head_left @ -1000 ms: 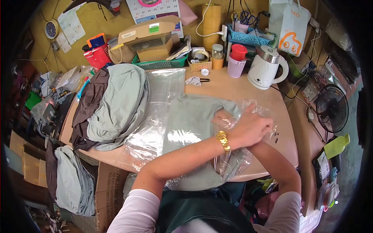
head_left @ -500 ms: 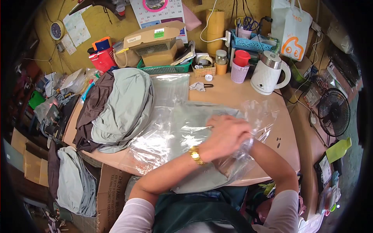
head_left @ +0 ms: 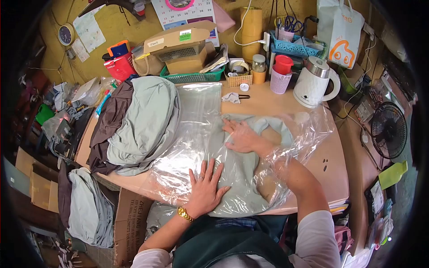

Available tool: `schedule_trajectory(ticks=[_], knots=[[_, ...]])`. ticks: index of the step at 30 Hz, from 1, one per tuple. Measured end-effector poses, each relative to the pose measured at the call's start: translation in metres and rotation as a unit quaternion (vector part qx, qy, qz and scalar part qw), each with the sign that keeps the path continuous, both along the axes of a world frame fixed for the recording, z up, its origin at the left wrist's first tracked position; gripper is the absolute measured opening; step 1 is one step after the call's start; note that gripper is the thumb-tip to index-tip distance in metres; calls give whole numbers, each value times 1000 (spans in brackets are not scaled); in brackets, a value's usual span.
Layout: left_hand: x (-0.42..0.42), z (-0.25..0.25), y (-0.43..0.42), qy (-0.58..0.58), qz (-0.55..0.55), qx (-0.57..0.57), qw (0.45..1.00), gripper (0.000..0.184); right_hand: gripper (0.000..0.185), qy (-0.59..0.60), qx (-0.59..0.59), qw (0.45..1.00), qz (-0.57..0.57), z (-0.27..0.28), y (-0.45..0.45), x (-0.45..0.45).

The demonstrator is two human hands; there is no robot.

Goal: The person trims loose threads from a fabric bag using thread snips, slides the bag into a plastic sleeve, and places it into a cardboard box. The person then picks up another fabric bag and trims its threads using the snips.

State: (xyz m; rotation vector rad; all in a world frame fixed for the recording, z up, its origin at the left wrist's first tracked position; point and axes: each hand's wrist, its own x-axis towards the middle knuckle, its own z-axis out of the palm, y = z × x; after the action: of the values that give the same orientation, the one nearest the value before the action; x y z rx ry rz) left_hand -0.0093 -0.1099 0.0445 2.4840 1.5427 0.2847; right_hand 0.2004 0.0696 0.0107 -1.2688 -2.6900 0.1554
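A folded grey-green garment (head_left: 234, 172) lies inside a clear plastic bag (head_left: 176, 163) on the table. My left hand (head_left: 205, 191), with a gold watch at its wrist, rests flat on the bag's lower part, fingers spread. Inside the bag, my right hand (head_left: 243, 136) lies on the garment's upper edge, fingers stretched out. The bag's loose mouth (head_left: 315, 129) is crumpled around my right forearm. Beyond my hands, more flat clear bags (head_left: 201, 96) lie on the table.
Grey-green and brown garments (head_left: 140, 123) are heaped left on the table (head_left: 333, 178). A white kettle (head_left: 313, 85), pink cup (head_left: 280, 83) and green basket (head_left: 192, 77) stand at the back. A black fan (head_left: 389, 129) is at the right, a cardboard box (head_left: 129, 219) below left.
My left hand has moved from the bag's mouth down and left, and now lies flat on the bag. My right hand shows deeper inside, and the garment's upper part has spread out.
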Motion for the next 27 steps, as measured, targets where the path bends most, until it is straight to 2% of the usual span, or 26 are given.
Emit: schedule_trajectory(ticks=[4, 6, 7, 8, 9, 10, 11, 12, 13, 15, 16, 17, 18, 19, 20, 22, 24, 25, 26, 27], knots=[[-8, 2, -3, 10, -5, -8, 1000, 74, 80, -6, -50, 998, -44, 18, 10, -15], [-17, -2, 3, -127, 38, 63, 989, 77, 88, -48, 38, 998, -24, 2, 13, -19], [-26, -3, 10, -128, 34, 63, 989, 77, 88, -48, 37, 998, -27, 0, 9, -21], [-36, -3, 21, -272, 103, -27, 956, 79, 91, -33, 61, 997, -16, -2, 6, -22], [-42, -3, 33, -407, 166, -119, 890, 81, 93, -18, 85, 996, -8, -1, 4, -21], [-45, -3, 43, -438, 181, -176, 863, 84, 93, -21, 84, 996, -18, 1, 5, -23], [-44, -5, 50, -465, 195, -235, 831, 87, 89, 3, 67, 998, 8, 2, 5, -27], [-32, -13, 51, -459, 170, -177, 854, 90, 86, 27, 51, 998, 35, 2, 6, -29], [-31, -22, 53, -459, 162, -185, 854, 90, 86, 24, 48, 998, 24, -2, 8, -29], [-41, -34, 62, -474, 137, -168, 854, 91, 69, 197, -29, 979, 47, -17, 16, -25], [-47, -14, 58, -477, 152, -184, 846, 90, 69, 201, -33, 978, 36, -17, 10, -13], [-59, -7, 58, -409, 178, -147, 883, 86, 61, 159, -42, 986, 39, -12, -3, 7], [-69, 8, 55, -304, 164, -54, 937, 82, 53, 116, -53, 991, 42, -8, -17, 29], [-72, 22, 52, -193, 145, 41, 970, 79, 47, 211, -32, 974, 71, -3, -27, 55], [-68, 30, 50, -194, 141, 32, 970, 79, 40, 303, -9, 948, 99, 5, -41, 79], [-55, 38, 49, -64, 43, 150, 986, 70, 24, 248, -63, 959, -117, 69, -95, 98], [-27, 25, 45, -38, 37, 103, 993, 67, 24, 228, -62, 926, -295, 78, -125, 112], [-16, 14, 46, -9, 34, 65, 997, 66, 24, 228, -61, 924, -301, 58, -134, 129], [-13, -5, 50, -15, 57, 20, 998, 66, 31, 162, -51, 938, -302, 22, -139, 151], [-10, -17, 50, -14, 50, 21, 998, 66, 46, 248, -205, 883, -341, 39, -144, 147]])
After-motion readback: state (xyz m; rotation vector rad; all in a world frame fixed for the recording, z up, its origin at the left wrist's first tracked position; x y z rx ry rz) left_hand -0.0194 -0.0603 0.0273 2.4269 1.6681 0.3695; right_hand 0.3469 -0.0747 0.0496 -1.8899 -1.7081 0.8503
